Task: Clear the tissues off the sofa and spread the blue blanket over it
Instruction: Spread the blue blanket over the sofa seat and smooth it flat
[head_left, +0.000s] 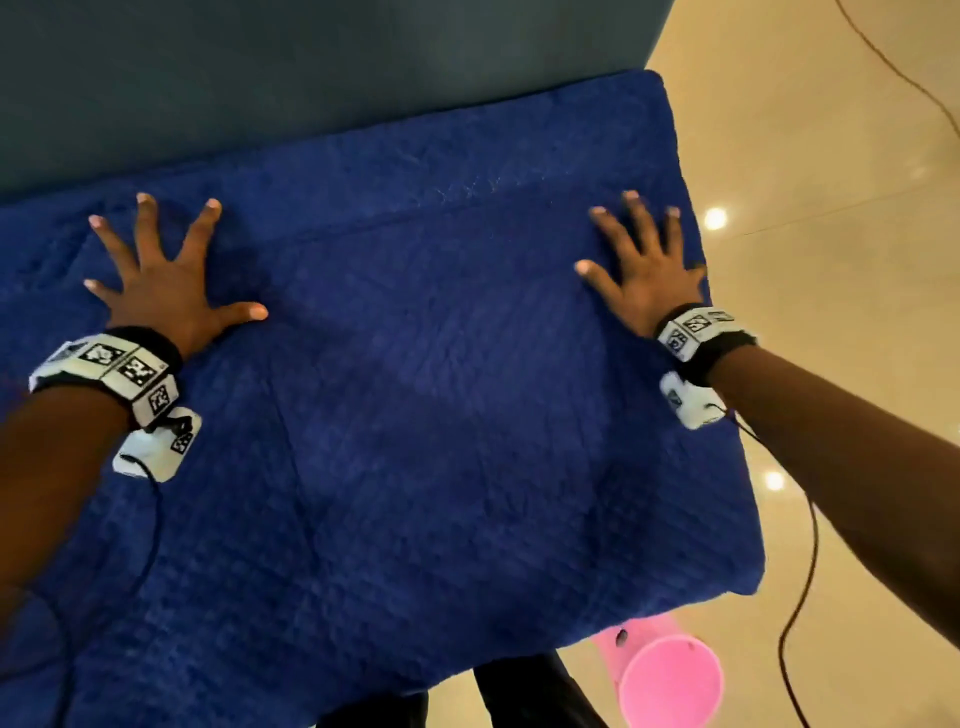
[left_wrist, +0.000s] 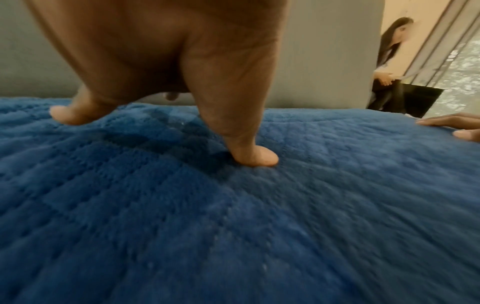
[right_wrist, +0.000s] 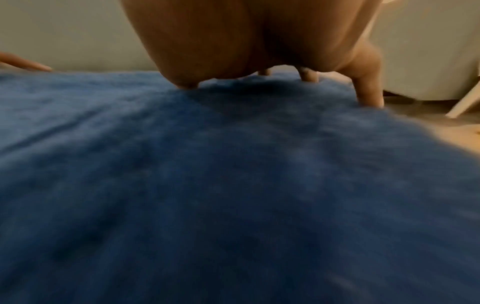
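Observation:
The blue blanket (head_left: 415, 389) lies flat over the sofa seat, reaching the grey-green backrest (head_left: 311, 78). My left hand (head_left: 161, 280) presses on its left part with fingers spread wide and straight. My right hand (head_left: 641, 270) presses near the blanket's right edge, fingers also spread. In the left wrist view the fingertips (left_wrist: 254, 158) dent the plush blanket (left_wrist: 233, 226). The right wrist view is blurred and shows fingers (right_wrist: 370, 92) on the blanket (right_wrist: 207, 185) by its edge. No tissues are in view.
A pink bucket (head_left: 670, 680) stands on the beige floor (head_left: 831, 182) at the sofa's front right corner. A black cable (head_left: 800, 597) hangs from my right wrist. Another person (left_wrist: 389, 65) sits beyond the sofa's end. A white furniture leg (right_wrist: 462, 102) stands to the right.

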